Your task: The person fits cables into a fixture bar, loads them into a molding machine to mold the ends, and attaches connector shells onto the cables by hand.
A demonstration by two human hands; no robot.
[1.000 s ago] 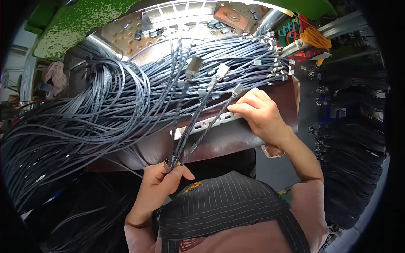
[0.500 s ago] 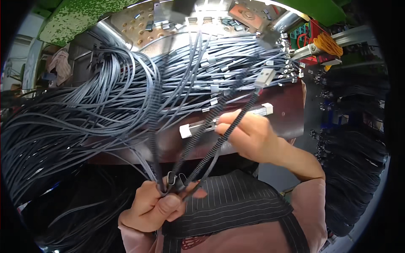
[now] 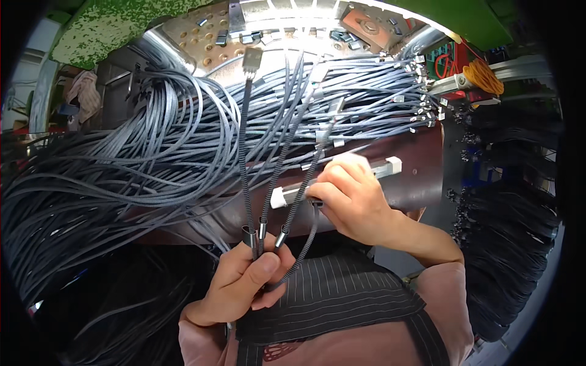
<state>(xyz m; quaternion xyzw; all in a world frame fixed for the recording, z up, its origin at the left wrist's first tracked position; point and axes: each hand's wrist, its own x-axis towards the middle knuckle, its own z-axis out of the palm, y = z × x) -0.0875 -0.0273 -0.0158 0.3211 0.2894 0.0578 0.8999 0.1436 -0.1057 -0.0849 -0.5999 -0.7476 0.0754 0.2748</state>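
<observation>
My left hand [image 3: 244, 280] is closed round several spring-wrapped grey cables [image 3: 246, 165], which fan upward from the fist. Small shiny metal sleeves [image 3: 249, 235] sit on them just above the thumb. A flat plug [image 3: 252, 61] tips the leftmost cable; the other upper ends are partly blurred. From the same fist another cable [image 3: 313, 235] curves up to my right hand [image 3: 351, 198], whose fingers pinch its dark end. Beside those fingertips lies a slim bar with white end blocks [image 3: 278, 197], partly hidden by my right hand.
A thick heap of grey cables [image 3: 146, 158] covers the dark red bench [image 3: 421, 165], plugs mostly at the right. Small metal pieces [image 3: 247, 38] lie on the lit plate behind. Dark cable bundles [image 3: 506, 244] hang at the right; an orange cord coil [image 3: 482, 78] is at the upper right.
My left hand has risen slightly to the right, and the held cables have swung, bringing the metal sleeves into clear view. My right hand has turned, and a cable's dark end now shows at its fingertips.
</observation>
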